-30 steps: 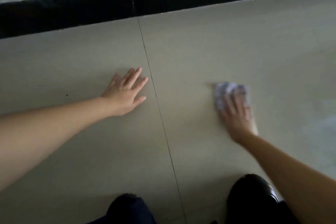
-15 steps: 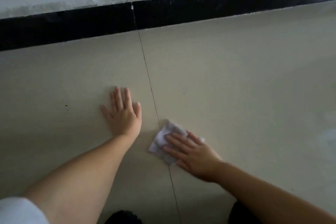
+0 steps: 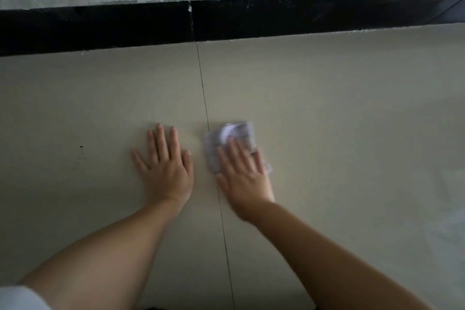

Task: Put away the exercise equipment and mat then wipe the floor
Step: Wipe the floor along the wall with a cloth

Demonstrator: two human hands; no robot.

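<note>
Both hands flat — right hand (image 3: 242, 176) on cloth (image 3: 232, 142)

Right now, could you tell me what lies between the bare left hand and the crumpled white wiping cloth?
In the head view, only bare beige floor tile and its thin dark grout line separate the left hand from the cloth.

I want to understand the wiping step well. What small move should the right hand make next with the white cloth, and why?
Probably slide the crumpled white cloth forward along the beige floor tile toward the black baseboard. The right hand presses it flat just right of the thin tile seam, while the left hand rests open on the floor as support. The strip ahead lies open.
</note>
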